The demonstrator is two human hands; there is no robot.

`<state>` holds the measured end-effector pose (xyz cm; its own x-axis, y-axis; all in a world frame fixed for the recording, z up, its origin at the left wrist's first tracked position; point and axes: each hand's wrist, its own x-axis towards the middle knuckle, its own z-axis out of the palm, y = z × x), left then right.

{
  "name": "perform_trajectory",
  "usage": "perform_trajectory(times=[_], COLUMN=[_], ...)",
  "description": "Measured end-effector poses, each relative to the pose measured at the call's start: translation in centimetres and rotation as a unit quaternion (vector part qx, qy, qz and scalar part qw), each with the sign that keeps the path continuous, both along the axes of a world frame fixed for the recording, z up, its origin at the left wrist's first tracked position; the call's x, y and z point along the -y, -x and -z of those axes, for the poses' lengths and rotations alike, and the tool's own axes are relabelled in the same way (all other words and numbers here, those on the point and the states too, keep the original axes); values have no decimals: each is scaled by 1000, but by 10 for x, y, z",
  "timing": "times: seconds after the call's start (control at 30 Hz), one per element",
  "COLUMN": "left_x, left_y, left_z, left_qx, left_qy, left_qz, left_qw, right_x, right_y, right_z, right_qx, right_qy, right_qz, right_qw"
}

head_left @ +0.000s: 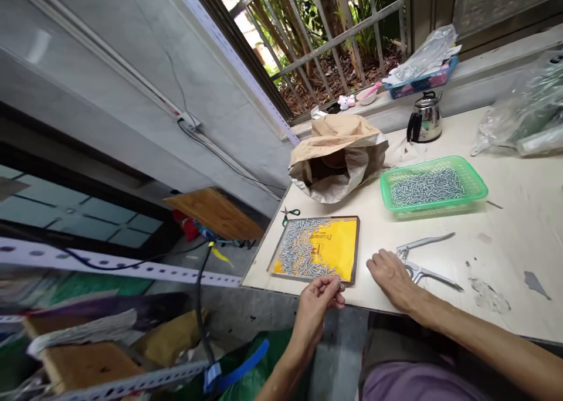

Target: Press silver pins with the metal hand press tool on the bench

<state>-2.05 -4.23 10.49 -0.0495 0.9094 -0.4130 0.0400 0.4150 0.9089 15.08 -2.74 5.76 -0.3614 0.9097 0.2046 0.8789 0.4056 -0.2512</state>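
Note:
My left hand (pixel 323 295) is at the front edge of the table, by the near right corner of a shallow tray (pixel 357 251). Its thumb and fingers are pinched together on something small that I cannot make out. Many small metal screws (pixel 299 248) cover the left part of the tray's yellow bottom. My right hand (pixel 391 275) rests on the table to the right of the tray with its fingers curled in; what it may hold is hidden. Just beyond it, a metal plier-like tool (pixel 428 272) lies with its handles spread, partly behind the hand.
Green-handled scissors (pixel 290 213) lie behind the tray. A green basket (pixel 477 193) holds more screws. Farther back are an open paper bag (pixel 336 155), a steel kettle (pixel 428 116) and plastic bags (pixel 528 114). The table's left edge borders shelving.

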Motion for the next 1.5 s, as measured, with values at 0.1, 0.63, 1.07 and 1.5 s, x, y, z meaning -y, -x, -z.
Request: perform_trajectory(times=[0.1,0.63,1.07,1.5], left_x=[3,-40,-46,-38], left_y=[-6,-98,-102,-97], left_z=[9,57,63,62], left_qx=[8,-122,-186,-155], left_qy=[26,37,156,192], left_qz=[23,272,273,261], left_qw=[999,954,931,933], right_x=[-12,74,77,77], right_y=[0,-122,-124,-122], right_z=[-39,24,39,28], right_qx=[-151,-1,-70,-15], right_qy=[-52,131,103,86], right_qz=[-56,138,117,100], right_qw=[986,982,985,991])
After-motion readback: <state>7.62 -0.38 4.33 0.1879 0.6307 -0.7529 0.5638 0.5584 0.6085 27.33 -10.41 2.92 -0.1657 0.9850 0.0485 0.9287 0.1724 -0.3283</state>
